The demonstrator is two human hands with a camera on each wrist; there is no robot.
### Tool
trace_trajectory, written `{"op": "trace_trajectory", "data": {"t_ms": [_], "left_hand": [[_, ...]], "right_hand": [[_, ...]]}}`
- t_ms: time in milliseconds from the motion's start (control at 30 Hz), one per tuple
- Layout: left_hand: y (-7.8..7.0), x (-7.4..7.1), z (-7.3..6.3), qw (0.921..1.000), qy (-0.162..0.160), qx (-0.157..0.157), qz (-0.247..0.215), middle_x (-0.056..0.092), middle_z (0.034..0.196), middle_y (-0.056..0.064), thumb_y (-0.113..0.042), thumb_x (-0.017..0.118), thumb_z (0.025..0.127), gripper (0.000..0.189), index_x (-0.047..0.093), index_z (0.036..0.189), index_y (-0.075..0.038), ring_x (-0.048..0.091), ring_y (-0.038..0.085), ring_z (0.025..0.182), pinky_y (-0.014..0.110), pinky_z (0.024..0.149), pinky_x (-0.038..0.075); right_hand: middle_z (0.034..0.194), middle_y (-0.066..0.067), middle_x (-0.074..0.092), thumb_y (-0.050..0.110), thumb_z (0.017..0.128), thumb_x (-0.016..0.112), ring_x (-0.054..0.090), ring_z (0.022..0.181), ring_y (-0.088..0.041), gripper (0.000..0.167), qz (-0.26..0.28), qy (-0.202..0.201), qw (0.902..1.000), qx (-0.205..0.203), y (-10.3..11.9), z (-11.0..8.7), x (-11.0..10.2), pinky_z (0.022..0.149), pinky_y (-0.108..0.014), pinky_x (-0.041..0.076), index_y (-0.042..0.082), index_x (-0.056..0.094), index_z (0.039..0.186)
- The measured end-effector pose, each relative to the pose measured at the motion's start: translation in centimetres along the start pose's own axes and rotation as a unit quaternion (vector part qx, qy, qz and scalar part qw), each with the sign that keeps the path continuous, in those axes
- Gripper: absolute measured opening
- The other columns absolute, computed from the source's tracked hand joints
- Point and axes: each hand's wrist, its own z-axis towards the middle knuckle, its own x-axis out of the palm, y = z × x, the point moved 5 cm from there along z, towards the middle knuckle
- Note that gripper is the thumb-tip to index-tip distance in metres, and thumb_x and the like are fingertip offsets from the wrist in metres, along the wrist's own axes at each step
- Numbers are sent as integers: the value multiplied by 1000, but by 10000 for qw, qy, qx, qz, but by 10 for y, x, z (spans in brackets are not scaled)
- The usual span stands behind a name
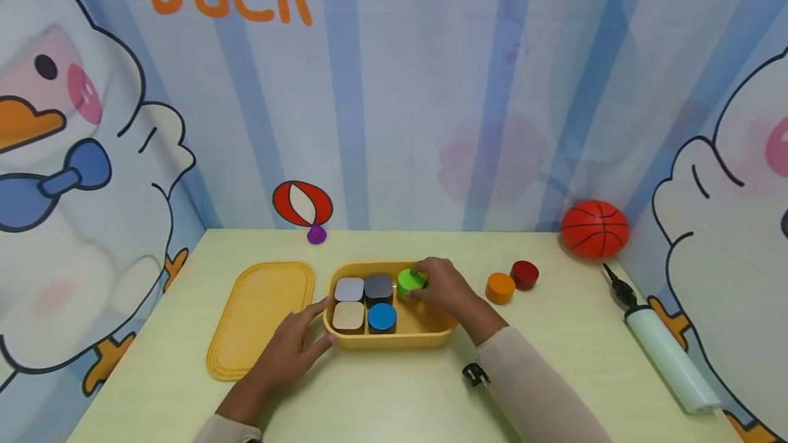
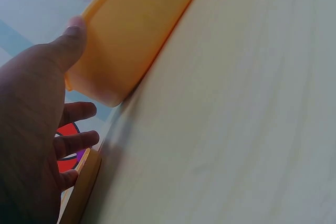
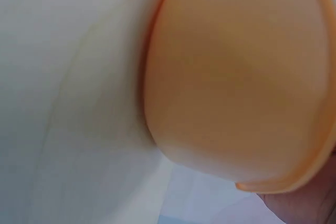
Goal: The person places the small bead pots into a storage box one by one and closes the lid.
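On the table stands a shallow yellow box (image 1: pixel 394 343) with a divider inside. Its left part holds a lilac block (image 1: pixel 349 289), a grey block (image 1: pixel 378 288), a cream block (image 1: pixel 348 316) and a round blue block (image 1: pixel 382 318). My right hand (image 1: pixel 444 287) pinches a round green block (image 1: pixel 410 282) over the far side of the right part; in the right wrist view the box wall hides most of that hand. My left hand (image 1: pixel 297 346) rests against the left end of the box, fingers spread and its thumb (image 2: pixel 76 30) on the rim.
A yellow lid (image 1: pixel 261 320) lies to the left of the box. Round orange (image 1: pixel 500 288) and dark red (image 1: pixel 524 275) blocks sit to its right. Along the right edge are a red basketball-patterned ball (image 1: pixel 594 230) and a pale green cylinder with a black tip (image 1: pixel 670 359).
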Motion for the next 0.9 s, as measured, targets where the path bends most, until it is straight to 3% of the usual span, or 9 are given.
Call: {"op": "trace_trajectory", "data": {"t_ms": [733,900], "left_hand": [[5,3,2,9999,-49,87,-63,53,170,3,-40,76,104,71,48,166,-19,47,40,158,77,127,30],[5,3,1,9999,-61,57,-71,53,169,2,-42,75,104,71,49,166,-21,50,40,156,76,125,34]], "right_hand": [[128,-15,76,14,90,92,66,106,-27,40,-34,251,9993,259,-1,6,15,96,-44,61,0,79,124],[124,-15,76,14,88,93,66,105,-28,38,7,258,9994,220,0,6,14,95,-45,61,1,79,121]]}}
